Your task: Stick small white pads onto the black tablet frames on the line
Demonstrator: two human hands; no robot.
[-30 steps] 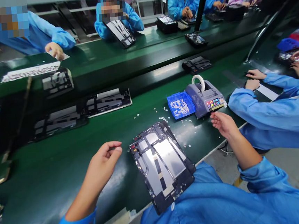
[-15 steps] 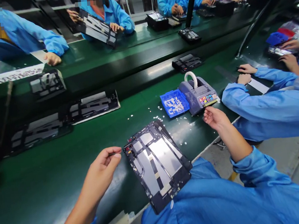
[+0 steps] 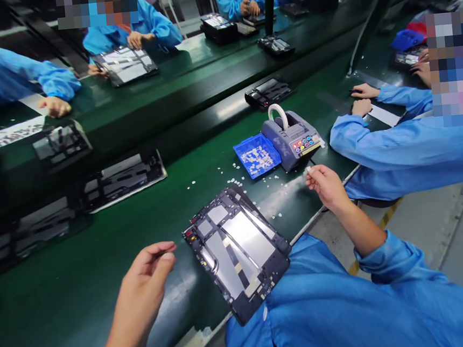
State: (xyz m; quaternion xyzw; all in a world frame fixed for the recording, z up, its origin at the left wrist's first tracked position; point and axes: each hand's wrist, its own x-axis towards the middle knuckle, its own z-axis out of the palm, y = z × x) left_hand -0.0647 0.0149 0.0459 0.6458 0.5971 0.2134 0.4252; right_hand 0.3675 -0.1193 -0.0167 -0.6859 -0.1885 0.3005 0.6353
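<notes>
- An opened tablet frame (image 3: 237, 253) is seen lying flat at the near edge of the green table (image 3: 64, 296), its inner plates facing up, tilted against the table's edge and touching the blue smock of the person wearing the camera.
- The left hand (image 3: 142, 294) is held just left of the frame, apart from it; thumb and forefinger are pinched together, and whether anything small is held between them cannot be told.
- The right hand (image 3: 326, 185) is raised past the frame's far right corner, its grip closed on a small white tape piece (image 3: 308, 170) near the tape dispenser (image 3: 291, 136).
- The step in hand is judged to be the fetching of a tape piece for the frame; the next move would call for the piece to be carried to the frame and laid down squarely, with the frame steadied by the free hand.
- A blue tray (image 3: 257, 156) of white pieces is set touching the dispenser's left side, and loose white scraps are scattered on the table about it.
- A co-worker's blue sleeve (image 3: 395, 143) is rested on the table to the right.
- Further frames (image 3: 122, 178) are carried on the belt beyond, and more people in blue are seated at the far side.
</notes>
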